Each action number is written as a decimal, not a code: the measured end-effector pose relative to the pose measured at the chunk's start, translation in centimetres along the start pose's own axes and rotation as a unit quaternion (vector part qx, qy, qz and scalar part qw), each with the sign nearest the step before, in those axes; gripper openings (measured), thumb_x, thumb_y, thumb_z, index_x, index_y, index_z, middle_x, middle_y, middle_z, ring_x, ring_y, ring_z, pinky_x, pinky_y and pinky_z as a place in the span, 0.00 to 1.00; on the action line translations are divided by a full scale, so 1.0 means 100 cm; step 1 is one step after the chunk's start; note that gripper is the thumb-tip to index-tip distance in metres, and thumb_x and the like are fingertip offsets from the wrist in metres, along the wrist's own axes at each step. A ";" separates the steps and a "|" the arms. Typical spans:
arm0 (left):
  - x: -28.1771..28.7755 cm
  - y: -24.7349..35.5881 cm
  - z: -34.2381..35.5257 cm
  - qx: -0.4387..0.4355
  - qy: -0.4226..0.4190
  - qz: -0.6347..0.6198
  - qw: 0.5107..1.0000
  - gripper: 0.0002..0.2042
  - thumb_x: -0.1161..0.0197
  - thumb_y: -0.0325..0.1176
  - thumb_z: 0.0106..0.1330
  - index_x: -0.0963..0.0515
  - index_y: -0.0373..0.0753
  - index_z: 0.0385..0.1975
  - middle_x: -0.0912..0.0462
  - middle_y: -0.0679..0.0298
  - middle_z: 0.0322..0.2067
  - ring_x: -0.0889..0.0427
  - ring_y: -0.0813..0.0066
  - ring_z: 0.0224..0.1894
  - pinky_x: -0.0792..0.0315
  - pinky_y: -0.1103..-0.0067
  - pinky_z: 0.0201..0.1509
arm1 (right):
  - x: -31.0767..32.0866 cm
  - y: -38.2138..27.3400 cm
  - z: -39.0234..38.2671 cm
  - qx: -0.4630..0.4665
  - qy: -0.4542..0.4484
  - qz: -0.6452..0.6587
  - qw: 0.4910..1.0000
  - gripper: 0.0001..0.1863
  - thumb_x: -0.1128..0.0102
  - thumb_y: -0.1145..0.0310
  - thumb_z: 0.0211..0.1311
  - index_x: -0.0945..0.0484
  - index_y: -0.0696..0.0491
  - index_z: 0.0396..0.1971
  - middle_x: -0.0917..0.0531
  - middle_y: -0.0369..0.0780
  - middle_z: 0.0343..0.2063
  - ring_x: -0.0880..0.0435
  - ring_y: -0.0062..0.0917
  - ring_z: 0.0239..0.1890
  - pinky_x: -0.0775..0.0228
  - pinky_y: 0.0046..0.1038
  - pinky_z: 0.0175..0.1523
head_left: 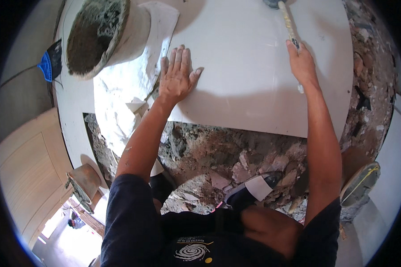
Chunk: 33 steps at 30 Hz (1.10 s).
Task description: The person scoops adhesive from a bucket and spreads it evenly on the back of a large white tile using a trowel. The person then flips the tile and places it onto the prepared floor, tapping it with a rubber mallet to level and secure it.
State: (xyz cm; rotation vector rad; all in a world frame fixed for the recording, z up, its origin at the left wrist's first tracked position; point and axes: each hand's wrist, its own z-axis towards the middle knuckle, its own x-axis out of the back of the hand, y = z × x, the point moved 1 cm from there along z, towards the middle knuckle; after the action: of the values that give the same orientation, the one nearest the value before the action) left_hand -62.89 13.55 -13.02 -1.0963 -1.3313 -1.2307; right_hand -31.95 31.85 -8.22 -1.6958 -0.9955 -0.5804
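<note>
1. At 12 o'clock in the view, a big white tile (254, 84) lies flat over rough ground, and both hands are on it.
2. Left hand (177, 75): palm down, fingers spread wide and flat against the tile near its left edge, gripping nothing.
3. Right hand (302, 64), out at 1 o'clock: grip closed around the pale handle of a mallet (288, 22), whose shaft runs up toward the top edge; the dark head is only just in view there.
4. Over at 10 o'clock, a mortar-crusted bucket (104, 33) stands tilted toward the camera, with a crumpled white bag (129, 89) just beside the tile's left edge.
5. Down at 6 o'clock, broken rubble (218, 155) fills the gap between the tile and the person's knees.
6. At 4 o'clock sits a second, smaller bucket (361, 187); at 8 o'clock, another crusted container (82, 182) near a wooden door (31, 164).
</note>
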 end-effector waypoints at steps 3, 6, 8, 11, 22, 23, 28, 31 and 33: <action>0.004 -0.006 -0.027 0.016 -0.047 0.060 0.997 0.34 0.60 0.58 0.72 0.48 0.40 0.70 0.49 0.57 0.71 0.53 0.55 0.73 0.61 0.53 0.73 | -0.008 0.000 -0.013 -0.005 0.010 0.018 1.000 0.30 0.57 0.46 0.68 0.26 0.61 0.48 0.20 0.55 0.44 0.23 0.50 0.51 0.34 0.43 0.55; 0.010 -0.006 -0.028 0.028 -0.027 0.024 0.999 0.33 0.61 0.59 0.72 0.45 0.44 0.70 0.46 0.60 0.71 0.52 0.59 0.73 0.61 0.53 0.74 | -0.008 -0.010 -0.016 0.007 0.035 0.041 0.999 0.29 0.56 0.46 0.68 0.26 0.61 0.46 0.19 0.55 0.42 0.23 0.50 0.49 0.34 0.43 0.54; 0.013 -0.005 -0.028 0.037 -0.054 0.017 0.998 0.32 0.61 0.59 0.72 0.44 0.44 0.69 0.45 0.61 0.70 0.51 0.59 0.73 0.60 0.52 0.74 | -0.007 -0.018 -0.013 -0.009 0.040 0.077 0.996 0.29 0.57 0.46 0.69 0.26 0.61 0.45 0.19 0.55 0.41 0.22 0.49 0.48 0.34 0.42 0.53; 0.013 -0.006 -0.028 0.037 -0.048 0.018 0.998 0.31 0.59 0.57 0.71 0.42 0.47 0.69 0.44 0.62 0.70 0.50 0.59 0.73 0.60 0.53 0.74 | -0.008 -0.029 -0.006 0.004 0.069 0.107 0.992 0.29 0.57 0.46 0.69 0.26 0.61 0.45 0.19 0.54 0.40 0.22 0.48 0.47 0.33 0.41 0.53; 0.053 0.040 -0.149 0.435 -0.008 -0.428 0.792 0.17 0.39 0.39 0.67 0.24 0.29 0.45 0.18 0.57 0.25 0.22 0.70 0.19 0.28 0.74 0.22 | -0.017 0.006 0.000 0.019 0.027 -0.026 0.999 0.33 0.56 0.44 0.68 0.28 0.63 0.50 0.21 0.58 0.44 0.23 0.50 0.51 0.34 0.42 0.57; 0.049 0.055 -0.160 0.482 0.009 -0.492 0.725 0.17 0.39 0.40 0.67 0.24 0.29 0.41 0.19 0.58 0.25 0.23 0.72 0.18 0.30 0.76 0.20 | -0.016 0.014 -0.004 0.012 0.025 -0.040 0.999 0.33 0.56 0.44 0.68 0.28 0.63 0.50 0.21 0.58 0.44 0.24 0.50 0.52 0.35 0.42 0.57; 0.013 0.073 -0.167 0.565 0.063 -0.634 0.524 0.15 0.39 0.43 0.68 0.25 0.33 0.34 0.21 0.61 0.23 0.29 0.79 0.14 0.39 0.82 0.14 | -0.011 0.045 -0.020 0.013 0.016 -0.034 0.999 0.32 0.56 0.45 0.68 0.28 0.63 0.50 0.21 0.59 0.44 0.24 0.51 0.51 0.35 0.42 0.57; 0.003 0.063 -0.159 0.556 0.077 -0.648 0.515 0.15 0.39 0.41 0.68 0.26 0.33 0.32 0.22 0.61 0.21 0.29 0.80 0.13 0.40 0.82 0.15 | -0.006 0.056 -0.027 0.009 0.005 -0.038 0.999 0.32 0.56 0.44 0.68 0.28 0.63 0.49 0.21 0.59 0.44 0.24 0.52 0.52 0.35 0.42 0.57; 0.005 0.059 -0.158 0.558 0.053 -0.654 0.508 0.14 0.40 0.40 0.68 0.26 0.34 0.30 0.22 0.62 0.21 0.29 0.80 0.13 0.40 0.80 0.15 | -0.002 0.059 -0.033 0.014 0.002 -0.059 0.998 0.33 0.56 0.44 0.68 0.27 0.63 0.49 0.21 0.59 0.44 0.24 0.52 0.52 0.35 0.42 0.57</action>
State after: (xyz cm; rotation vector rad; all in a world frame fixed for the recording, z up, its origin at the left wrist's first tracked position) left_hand -55.89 -1.77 -11.73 1.2002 -2.3223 -0.8282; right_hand -26.78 28.00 -10.35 -1.6182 -1.1020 -0.6437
